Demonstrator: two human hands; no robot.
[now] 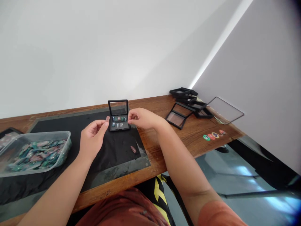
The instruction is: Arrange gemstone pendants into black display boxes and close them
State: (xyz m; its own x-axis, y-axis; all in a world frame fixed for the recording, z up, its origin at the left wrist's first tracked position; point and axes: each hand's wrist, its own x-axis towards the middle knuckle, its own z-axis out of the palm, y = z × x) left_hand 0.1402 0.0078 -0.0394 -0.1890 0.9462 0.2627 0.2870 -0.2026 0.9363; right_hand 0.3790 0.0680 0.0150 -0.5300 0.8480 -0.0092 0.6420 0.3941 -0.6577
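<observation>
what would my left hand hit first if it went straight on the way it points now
Your left hand would probably meet the open case, its pink piece leading. Whether the base or raised lid comes first is unclear; depth is hard to judge here.

The one view, worn on the person's head, looks forward and steeply down past the lap, where a red shirt (122, 208) fills the bottom middle. It takes in the surface (155, 141) from above its near edge, which climbs from lower left to right. The left hand (92, 136) and right hand (138, 118) lie near the middle, close enough for fingers to read but small in the wide frame. A pale wall (94, 47) fills the top, and the floor (209, 169) shows lower right.
</observation>
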